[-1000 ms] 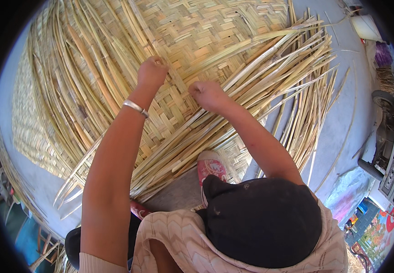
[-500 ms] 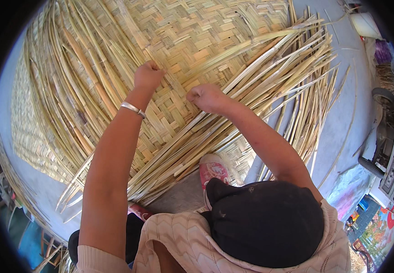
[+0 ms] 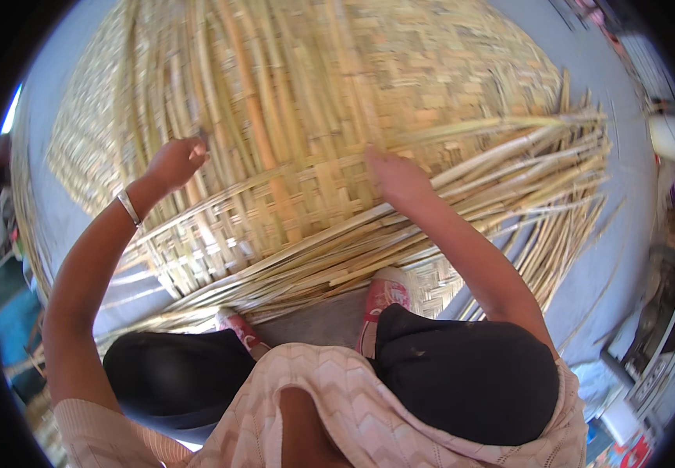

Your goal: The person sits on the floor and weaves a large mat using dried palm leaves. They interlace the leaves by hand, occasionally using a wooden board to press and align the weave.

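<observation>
A large mat [image 3: 462,86] woven from flat reed strips spreads in front of me. Several long loose reed strips [image 3: 252,86] stand up from its weave on the left and middle, running away from me. One pale crosswise strip [image 3: 462,132] lies over the mat from right to left, passing by my right hand. My left hand [image 3: 175,164], with a silver bracelet at the wrist, is closed among the upright strips at left; a small dark thing shows at its fingertips. My right hand [image 3: 402,181] rests at the mat beside the crosswise strip, its fingers blurred.
A thick bundle of loose reed ends [image 3: 501,183] fans along the near edge and out to the right. My red patterned shoes [image 3: 388,292] stand close to that edge on the grey floor [image 3: 306,321]. Household clutter lines the right rim.
My hands have moved apart: the left far to the left, the right somewhat right. The upright strips appear shifted, and the crosswise strip now shows across more of the mat. My view has turned.
</observation>
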`<state>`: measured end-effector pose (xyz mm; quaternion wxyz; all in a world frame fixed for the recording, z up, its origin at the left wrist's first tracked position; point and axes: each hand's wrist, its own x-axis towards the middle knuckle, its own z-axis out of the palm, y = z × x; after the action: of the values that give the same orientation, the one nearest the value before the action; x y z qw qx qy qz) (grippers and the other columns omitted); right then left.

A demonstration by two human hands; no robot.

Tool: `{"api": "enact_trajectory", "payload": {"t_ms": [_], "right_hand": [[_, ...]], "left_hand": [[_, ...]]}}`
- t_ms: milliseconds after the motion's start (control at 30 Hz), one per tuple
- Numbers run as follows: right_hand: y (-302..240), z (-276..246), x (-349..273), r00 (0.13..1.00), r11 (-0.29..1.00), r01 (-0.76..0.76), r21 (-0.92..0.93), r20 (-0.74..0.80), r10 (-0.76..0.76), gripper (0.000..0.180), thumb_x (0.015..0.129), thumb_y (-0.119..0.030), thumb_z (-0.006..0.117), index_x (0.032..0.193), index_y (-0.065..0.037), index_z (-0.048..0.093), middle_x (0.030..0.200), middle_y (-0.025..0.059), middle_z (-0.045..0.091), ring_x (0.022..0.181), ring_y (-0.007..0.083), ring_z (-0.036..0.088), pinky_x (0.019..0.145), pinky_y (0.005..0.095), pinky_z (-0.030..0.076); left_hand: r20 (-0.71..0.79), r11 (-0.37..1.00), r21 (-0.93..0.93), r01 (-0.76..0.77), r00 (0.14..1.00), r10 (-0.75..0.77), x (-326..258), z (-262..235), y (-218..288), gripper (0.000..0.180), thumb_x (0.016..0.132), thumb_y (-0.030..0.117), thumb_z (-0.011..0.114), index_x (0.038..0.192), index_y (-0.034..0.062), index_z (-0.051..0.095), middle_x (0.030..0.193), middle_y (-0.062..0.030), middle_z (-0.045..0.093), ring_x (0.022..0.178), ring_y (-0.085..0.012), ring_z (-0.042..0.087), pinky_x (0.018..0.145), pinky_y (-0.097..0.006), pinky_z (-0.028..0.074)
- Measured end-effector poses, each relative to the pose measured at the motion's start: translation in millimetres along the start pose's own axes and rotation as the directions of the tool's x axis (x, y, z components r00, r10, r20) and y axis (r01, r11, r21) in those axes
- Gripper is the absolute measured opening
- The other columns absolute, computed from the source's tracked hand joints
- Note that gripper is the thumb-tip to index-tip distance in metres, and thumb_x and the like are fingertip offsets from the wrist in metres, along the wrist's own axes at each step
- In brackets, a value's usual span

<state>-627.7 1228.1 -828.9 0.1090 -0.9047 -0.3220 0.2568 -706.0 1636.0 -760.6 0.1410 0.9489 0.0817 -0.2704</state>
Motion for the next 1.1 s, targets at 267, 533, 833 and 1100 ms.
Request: {"api": "enact_trajectory", "payload": {"t_ms": [267,533,833,1100], "right_hand": [[-17.6,-50.2,6.3,0.911,0.961,0.232,-0.150,0.379,-0.161,0.038,0.087,-0.008,0.050,0.124,-0.001,0.051,0.116,0.0245,0.058,0.103,0.0387,0.059,0.088,0.0465,0.048],[-130.7,-58.0,94.1,0.798,0.874,0.429,-0.226,0.548,-0.250,0.035,0.092,-0.017,0.050,0.122,0.001,0.054,0.111,0.0240,0.059,0.107,0.0386,0.057,0.094,0.0464,0.045],[-189.9,-11.0,115.5,0.837,0.900,0.408,-0.155,0.458,-0.300,0.027,0.091,-0.028,0.058,0.100,-0.004,0.065,0.096,0.0166,0.064,0.092,0.0339,0.062,0.080,0.0460,0.050],[-191.1,-7.6,105.4,0.884,0.919,0.342,-0.198,0.398,-0.243,0.029,0.092,-0.034,0.056,0.091,-0.006,0.066,0.092,0.0134,0.061,0.085,0.0307,0.062,0.074,0.0444,0.051]], "left_hand": [[0.150,0.991,0.053,0.123,0.980,-0.130,-66.9,58.4,-48.7,0.041,0.095,0.033,0.049,0.125,0.0044,0.055,0.118,-0.0178,0.062,0.109,-0.0342,0.059,0.094,-0.044,0.045],[0.086,0.960,-0.268,0.084,0.994,-0.063,-65.1,56.8,-71.5,0.032,0.088,0.034,0.065,0.092,0.0025,0.070,0.093,-0.0184,0.069,0.088,-0.0316,0.066,0.083,-0.041,0.050],[-0.240,0.973,-0.224,-0.056,0.971,0.001,-101.9,58.2,-54.2,0.023,0.089,0.029,0.060,0.087,0.0079,0.068,0.090,-0.0100,0.064,0.084,-0.0308,0.063,0.075,-0.042,0.050],[-0.319,0.994,-0.108,-0.033,0.948,-0.003,-91.9,58.2,-53.8,0.022,0.088,0.029,0.059,0.087,0.0082,0.067,0.089,-0.0076,0.063,0.085,-0.0287,0.062,0.078,-0.040,0.048]]}}
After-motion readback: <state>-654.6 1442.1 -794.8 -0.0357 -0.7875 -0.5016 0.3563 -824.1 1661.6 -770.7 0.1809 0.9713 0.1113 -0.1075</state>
